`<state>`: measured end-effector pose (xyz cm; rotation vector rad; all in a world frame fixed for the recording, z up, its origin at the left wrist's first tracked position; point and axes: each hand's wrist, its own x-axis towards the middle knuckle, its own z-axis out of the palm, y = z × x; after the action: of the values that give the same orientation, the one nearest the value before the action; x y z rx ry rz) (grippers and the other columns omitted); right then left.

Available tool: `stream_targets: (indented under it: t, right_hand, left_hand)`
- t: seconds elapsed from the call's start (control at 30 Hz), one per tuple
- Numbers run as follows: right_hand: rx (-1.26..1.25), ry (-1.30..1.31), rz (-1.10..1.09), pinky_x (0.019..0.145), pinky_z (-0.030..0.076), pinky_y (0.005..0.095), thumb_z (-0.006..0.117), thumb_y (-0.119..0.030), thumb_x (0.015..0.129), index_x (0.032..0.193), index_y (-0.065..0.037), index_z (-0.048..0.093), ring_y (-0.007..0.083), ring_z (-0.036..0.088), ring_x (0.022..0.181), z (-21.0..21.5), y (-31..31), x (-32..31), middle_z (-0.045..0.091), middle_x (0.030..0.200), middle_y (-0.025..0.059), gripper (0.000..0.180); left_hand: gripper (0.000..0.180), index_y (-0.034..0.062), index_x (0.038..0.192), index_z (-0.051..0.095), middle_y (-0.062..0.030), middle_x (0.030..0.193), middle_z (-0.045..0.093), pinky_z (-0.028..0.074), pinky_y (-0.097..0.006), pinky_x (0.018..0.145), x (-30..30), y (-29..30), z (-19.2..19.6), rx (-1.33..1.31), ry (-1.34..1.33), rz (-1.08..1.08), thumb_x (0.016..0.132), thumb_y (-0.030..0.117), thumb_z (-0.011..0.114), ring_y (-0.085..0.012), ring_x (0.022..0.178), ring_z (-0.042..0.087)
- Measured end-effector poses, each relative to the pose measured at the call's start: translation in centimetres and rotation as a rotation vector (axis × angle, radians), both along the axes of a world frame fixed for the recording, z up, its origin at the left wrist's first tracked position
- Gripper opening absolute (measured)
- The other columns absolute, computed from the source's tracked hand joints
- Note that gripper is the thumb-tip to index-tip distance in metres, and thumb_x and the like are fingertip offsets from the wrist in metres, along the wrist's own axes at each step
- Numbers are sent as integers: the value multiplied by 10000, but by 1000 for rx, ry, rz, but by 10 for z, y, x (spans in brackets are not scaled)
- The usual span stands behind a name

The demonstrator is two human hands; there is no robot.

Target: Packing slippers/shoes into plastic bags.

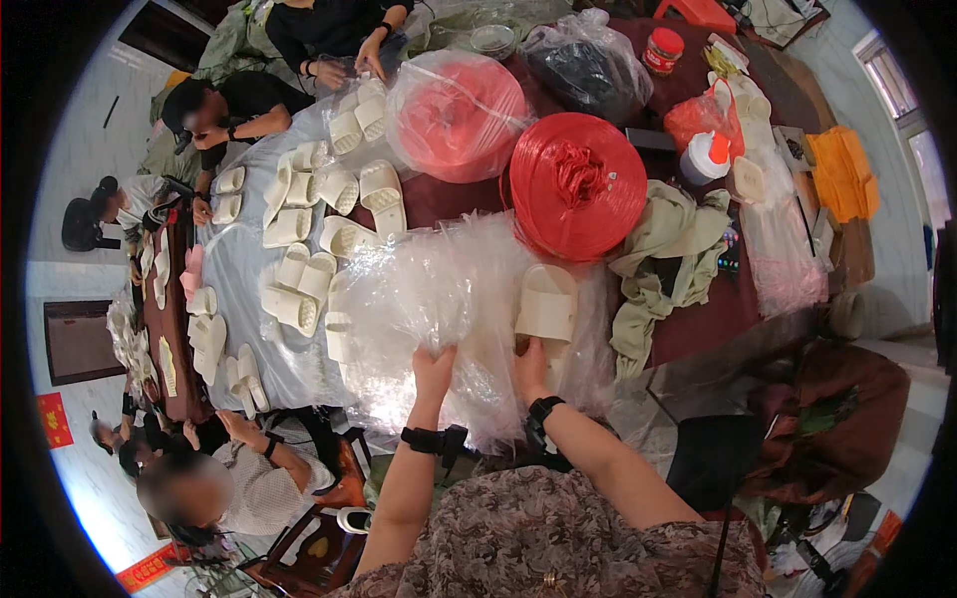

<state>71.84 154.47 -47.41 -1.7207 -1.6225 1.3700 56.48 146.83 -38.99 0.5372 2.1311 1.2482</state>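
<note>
Along the near edge of the table: clear plastic film, pinched by left hand, presumably for steadiness; cream plastic slipper, near end gripped by right hand.

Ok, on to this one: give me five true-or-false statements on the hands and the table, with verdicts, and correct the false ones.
1. The left hand is at the clear plastic. True.
2. The right hand is on a red roll. False: it is at the near end of a cream slipper.
3. The green cloth lies to the right of that slipper. True.
4. The jar by the far side of the table has a blue lid. False: the jar has a red lid.
5. Only one slipper is in view. False: more cream slippers lie left of the hands.
</note>
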Motion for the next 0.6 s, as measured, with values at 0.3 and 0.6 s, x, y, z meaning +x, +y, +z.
stream_targets:
  t: [0.3, 0.6]
  right_hand:
    - [79, 20, -27, 657, 476, 429, 714, -207, 794, 1059, -101, 602, 329, 600, 736, 8, 3, 11, 612, 864, 116, 307]
    - [165, 78, 175, 745, 503, 374, 594, -215, 885, 1180, -114, 572, 327, 609, 861, -4, -9, 26, 609, 964, 121, 313]
  left_hand:
    - [386, -51, 1068, 642, -257, 948, 693, 520, -432, 800, 28, 22, 25, -159, 169, -50, 786, 209, 681, -394, 938, 678]
    - [1189, -169, 1421, 232, -339, 1110, 624, 502, -449, 910, 73, 67, 58, -629, 187, -223, 692, 612, 755, -448, 1010, 638]
